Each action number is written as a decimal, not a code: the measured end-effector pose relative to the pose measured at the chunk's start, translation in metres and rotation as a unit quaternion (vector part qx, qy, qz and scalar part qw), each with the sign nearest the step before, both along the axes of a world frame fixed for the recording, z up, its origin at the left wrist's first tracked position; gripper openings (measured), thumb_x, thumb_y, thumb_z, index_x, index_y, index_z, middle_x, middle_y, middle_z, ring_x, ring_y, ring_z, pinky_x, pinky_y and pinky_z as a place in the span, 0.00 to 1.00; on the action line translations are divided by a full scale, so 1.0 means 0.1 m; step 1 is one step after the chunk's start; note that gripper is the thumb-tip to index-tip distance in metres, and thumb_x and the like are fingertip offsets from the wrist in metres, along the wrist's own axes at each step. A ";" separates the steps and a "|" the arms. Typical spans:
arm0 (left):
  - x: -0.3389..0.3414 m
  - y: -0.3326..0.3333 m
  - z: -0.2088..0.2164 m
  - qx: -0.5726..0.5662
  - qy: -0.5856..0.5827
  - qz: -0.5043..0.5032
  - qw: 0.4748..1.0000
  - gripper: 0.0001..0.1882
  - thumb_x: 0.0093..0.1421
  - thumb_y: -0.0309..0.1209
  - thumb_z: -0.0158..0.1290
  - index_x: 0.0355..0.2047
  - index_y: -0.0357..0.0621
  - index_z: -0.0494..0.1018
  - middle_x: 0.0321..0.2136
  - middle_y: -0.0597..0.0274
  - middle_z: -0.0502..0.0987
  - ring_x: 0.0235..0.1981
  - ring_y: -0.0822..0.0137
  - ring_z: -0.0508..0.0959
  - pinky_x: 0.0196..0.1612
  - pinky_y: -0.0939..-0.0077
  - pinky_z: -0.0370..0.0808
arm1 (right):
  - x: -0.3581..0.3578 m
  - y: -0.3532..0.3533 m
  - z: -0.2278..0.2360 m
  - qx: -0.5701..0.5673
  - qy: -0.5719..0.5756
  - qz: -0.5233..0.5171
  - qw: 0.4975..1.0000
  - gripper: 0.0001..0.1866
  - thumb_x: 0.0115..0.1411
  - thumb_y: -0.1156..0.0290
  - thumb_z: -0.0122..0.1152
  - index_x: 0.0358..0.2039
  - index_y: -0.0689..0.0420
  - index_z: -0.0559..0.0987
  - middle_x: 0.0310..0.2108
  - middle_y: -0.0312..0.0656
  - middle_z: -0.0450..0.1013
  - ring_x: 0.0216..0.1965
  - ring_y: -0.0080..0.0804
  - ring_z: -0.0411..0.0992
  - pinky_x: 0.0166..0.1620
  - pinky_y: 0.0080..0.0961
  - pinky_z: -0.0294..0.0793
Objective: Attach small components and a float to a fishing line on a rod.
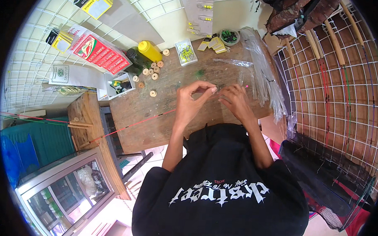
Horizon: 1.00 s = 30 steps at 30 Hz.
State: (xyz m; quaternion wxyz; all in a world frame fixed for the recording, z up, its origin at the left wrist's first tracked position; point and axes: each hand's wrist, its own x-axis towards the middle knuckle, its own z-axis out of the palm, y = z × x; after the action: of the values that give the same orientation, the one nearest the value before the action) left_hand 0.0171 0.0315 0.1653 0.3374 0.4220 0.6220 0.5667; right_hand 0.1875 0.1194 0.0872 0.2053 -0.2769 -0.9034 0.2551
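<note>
My left hand point(190, 102) is raised over the wooden table point(169, 92), thumb and forefinger pressed together in a pinch. What sits between the fingertips is too fine to make out. Close to its right, my right hand point(238, 104) is curled, with thumb and fingers drawn together toward the left fingertips; anything held there is also too small to see. A thin red rod point(134, 124) comes in from the left and ends from view behind my left wrist. A small pink bit point(246, 86) shows beside the right fingers.
Round wooden discs point(153, 93), a yellow bottle point(149, 51) and a dark bottle point(137, 58) stand at the table's back left. Behind are a white tray of yellow-green pieces point(185, 52) and a round tub point(229, 37). Clear plastic sleeves point(265, 75) lie at right, near a wire grid point(322, 102).
</note>
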 end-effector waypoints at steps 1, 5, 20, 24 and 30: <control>0.00 -0.01 -0.01 -0.006 -0.013 -0.001 1.000 0.05 0.55 0.24 0.59 0.32 0.35 0.79 0.29 0.62 0.81 0.30 0.75 0.78 0.37 0.80 0.74 | -0.01 -0.01 -0.02 0.000 0.002 -0.001 1.000 0.14 0.48 0.68 0.65 0.37 0.54 0.80 0.39 0.40 0.73 0.49 0.40 0.65 0.53 0.38 0.62; -0.01 -0.03 -0.02 -0.006 -0.032 -0.004 0.999 0.05 0.56 0.24 0.58 0.32 0.35 0.78 0.29 0.62 0.80 0.31 0.76 0.78 0.38 0.80 0.74 | -0.07 -0.03 -0.12 -0.004 -0.024 0.013 1.000 0.13 0.50 0.65 0.64 0.36 0.53 0.81 0.38 0.39 0.73 0.47 0.38 0.66 0.52 0.36 0.61; -0.12 -0.11 -0.05 0.015 -0.108 -0.001 0.994 0.05 0.59 0.21 0.54 0.36 0.34 0.74 0.29 0.59 0.79 0.33 0.71 0.79 0.39 0.79 0.75 | -0.22 -0.07 -0.05 -0.016 -0.010 0.032 0.999 0.08 0.53 0.66 0.61 0.32 0.54 0.79 0.31 0.39 0.74 0.39 0.37 0.69 0.45 0.36 0.64; -0.15 -0.13 -0.07 0.031 -0.120 -0.007 0.992 0.05 0.59 0.21 0.54 0.36 0.34 0.74 0.31 0.60 0.79 0.33 0.72 0.79 0.39 0.80 0.75 | -0.24 -0.08 -0.04 -0.027 -0.003 0.045 0.999 0.08 0.53 0.68 0.62 0.33 0.56 0.78 0.31 0.41 0.73 0.37 0.39 0.68 0.42 0.35 0.63; -0.16 -0.15 -0.04 0.024 -0.119 -0.002 0.993 0.05 0.59 0.20 0.54 0.36 0.34 0.74 0.31 0.60 0.79 0.34 0.72 0.79 0.39 0.80 0.75 | -0.29 -0.13 -0.10 -0.005 -0.044 0.044 0.998 0.08 0.55 0.66 0.60 0.34 0.53 0.80 0.33 0.40 0.73 0.41 0.38 0.68 0.44 0.36 0.63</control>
State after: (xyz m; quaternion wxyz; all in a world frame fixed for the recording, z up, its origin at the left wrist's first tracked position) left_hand 0.0009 0.0164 0.1608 0.3996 0.3612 0.5627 0.6270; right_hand 0.1584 0.1062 0.0772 0.1526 -0.2489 -0.9215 0.2560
